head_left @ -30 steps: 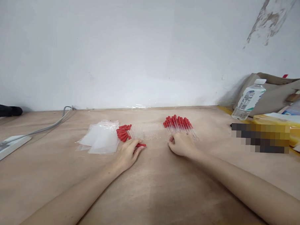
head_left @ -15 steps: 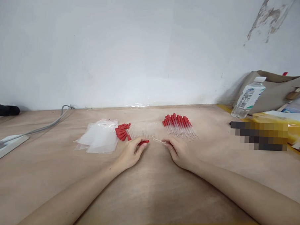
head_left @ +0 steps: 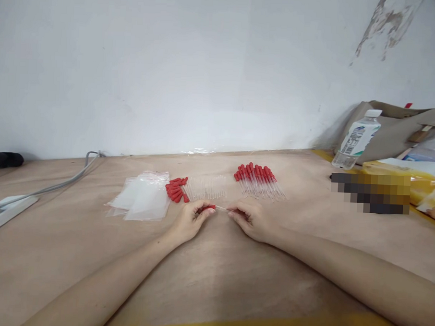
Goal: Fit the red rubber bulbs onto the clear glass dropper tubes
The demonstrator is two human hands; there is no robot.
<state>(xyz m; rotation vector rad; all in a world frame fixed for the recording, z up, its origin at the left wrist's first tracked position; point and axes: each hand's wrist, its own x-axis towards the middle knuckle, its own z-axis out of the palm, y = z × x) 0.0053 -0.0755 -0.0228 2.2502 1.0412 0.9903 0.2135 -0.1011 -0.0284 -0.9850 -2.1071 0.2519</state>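
Note:
Between the thumb and fingers of my left hand (head_left: 191,219) is a red rubber dropper bulb (head_left: 210,207). My right hand (head_left: 250,220) pinches a thin clear glass dropper tube (head_left: 221,209), whose far end meets the bulb's mouth; how deep it sits I cannot tell. Just beyond my left hand lies a pile of loose red bulbs (head_left: 176,189). Beside them a row of clear glass tubes (head_left: 209,185) is spread on the table. Behind my right hand several droppers with red bulbs fitted (head_left: 258,179) lie side by side.
Clear plastic zip bags (head_left: 144,198) lie left of the bulbs. A power strip (head_left: 11,211) with a grey cable (head_left: 65,180) is at far left. At right stand a water bottle (head_left: 357,140) and a beige bag (head_left: 388,127), near a yellow package (head_left: 423,189).
The glass tube in my right hand has moved left and now meets the red bulb. My left hand has barely moved. The whole view has shifted slightly.

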